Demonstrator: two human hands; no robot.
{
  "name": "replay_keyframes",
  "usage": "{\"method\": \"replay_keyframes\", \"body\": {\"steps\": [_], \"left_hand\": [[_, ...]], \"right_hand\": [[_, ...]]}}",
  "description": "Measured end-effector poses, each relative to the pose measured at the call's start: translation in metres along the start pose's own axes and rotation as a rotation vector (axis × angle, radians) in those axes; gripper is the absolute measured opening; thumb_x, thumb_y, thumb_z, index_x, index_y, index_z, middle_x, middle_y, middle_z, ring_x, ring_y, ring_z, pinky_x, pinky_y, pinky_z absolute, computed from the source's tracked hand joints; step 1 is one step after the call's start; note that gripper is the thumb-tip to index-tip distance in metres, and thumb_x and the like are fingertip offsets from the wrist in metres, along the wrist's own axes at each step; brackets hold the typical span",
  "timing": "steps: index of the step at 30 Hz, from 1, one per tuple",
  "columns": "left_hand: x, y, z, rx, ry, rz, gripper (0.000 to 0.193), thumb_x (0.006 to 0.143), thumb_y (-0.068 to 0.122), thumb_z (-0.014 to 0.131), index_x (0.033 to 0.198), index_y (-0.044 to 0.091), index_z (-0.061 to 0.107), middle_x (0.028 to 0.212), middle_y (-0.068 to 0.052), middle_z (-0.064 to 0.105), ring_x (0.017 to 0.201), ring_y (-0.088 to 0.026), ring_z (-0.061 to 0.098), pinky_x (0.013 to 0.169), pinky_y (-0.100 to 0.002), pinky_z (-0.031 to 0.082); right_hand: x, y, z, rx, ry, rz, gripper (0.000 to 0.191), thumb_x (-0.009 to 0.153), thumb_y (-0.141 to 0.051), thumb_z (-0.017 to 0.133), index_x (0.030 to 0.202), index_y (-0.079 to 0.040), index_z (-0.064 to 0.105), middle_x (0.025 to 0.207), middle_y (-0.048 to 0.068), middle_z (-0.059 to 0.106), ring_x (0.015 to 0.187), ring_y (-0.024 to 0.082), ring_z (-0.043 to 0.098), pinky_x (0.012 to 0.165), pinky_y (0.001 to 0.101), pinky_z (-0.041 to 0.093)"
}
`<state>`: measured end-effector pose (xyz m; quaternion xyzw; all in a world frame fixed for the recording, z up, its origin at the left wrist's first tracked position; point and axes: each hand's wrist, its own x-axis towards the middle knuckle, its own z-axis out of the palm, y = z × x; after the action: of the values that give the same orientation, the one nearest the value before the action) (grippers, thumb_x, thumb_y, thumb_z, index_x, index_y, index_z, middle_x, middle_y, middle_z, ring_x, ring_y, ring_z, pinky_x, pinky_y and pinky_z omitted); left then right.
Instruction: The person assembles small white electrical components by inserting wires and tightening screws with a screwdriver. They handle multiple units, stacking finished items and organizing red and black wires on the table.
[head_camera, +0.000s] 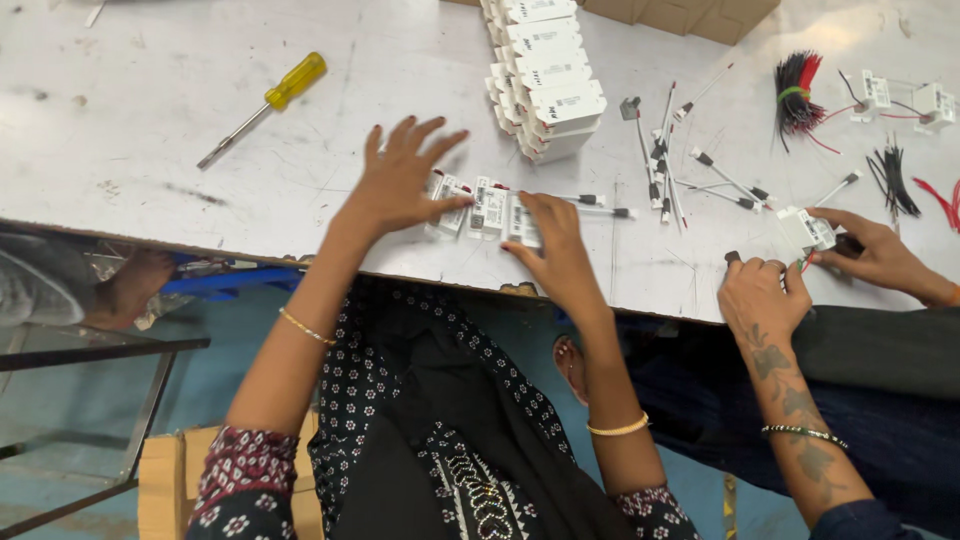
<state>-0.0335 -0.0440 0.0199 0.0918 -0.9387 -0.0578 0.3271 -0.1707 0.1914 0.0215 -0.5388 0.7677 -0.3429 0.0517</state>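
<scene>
I see my left hand (400, 180) spread wide and flat, fingers fanned, its palm pressing the left end of a short row of small white modules (487, 208) at the near edge of the white table (150, 150); my right hand (555, 245) lies at the row's other end, fingers curled on the last module, gripping nothing clear of the surface; the row's long axis runs from one hand to the other, so both hands touch it, neither nearer; beyond my right fingertips stands a stack of white modules (548, 85); far past my left hand lies a yellow-handled screwdriver (262, 108); beside my right, a co-worker's hands (800, 265) hold another module.
</scene>
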Motion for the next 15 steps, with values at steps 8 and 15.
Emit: {"method": "replay_keyframes", "body": {"steps": [8, 15], "left_hand": [[-0.025, 0.022, -0.005, 0.074, 0.014, -0.28, 0.038, 0.094, 0.051, 0.076, 0.111, 0.018, 0.075, 0.124, -0.003, 0.066, 0.123, -0.022, 0.055, 0.098, -0.051, 0.034], [-0.019, 0.02, -0.004, 0.044, 0.039, -0.309, 0.026, 0.092, 0.04, 0.077, 0.104, 0.017, 0.077, 0.115, -0.002, 0.066, 0.113, -0.024, 0.056, 0.096, -0.048, 0.035]], "right_hand": [[0.014, -0.035, 0.041, -0.028, 0.167, 0.051, 0.07, 0.079, -0.028, 0.087, 0.138, -0.006, 0.056, 0.124, 0.015, 0.052, 0.115, 0.033, 0.048, 0.097, 0.0428, 0.049], [0.01, -0.039, 0.046, 0.021, 0.236, 0.03, 0.059, 0.082, -0.021, 0.084, 0.132, -0.003, 0.058, 0.123, 0.016, 0.052, 0.114, 0.033, 0.053, 0.094, 0.042, 0.052]]}}
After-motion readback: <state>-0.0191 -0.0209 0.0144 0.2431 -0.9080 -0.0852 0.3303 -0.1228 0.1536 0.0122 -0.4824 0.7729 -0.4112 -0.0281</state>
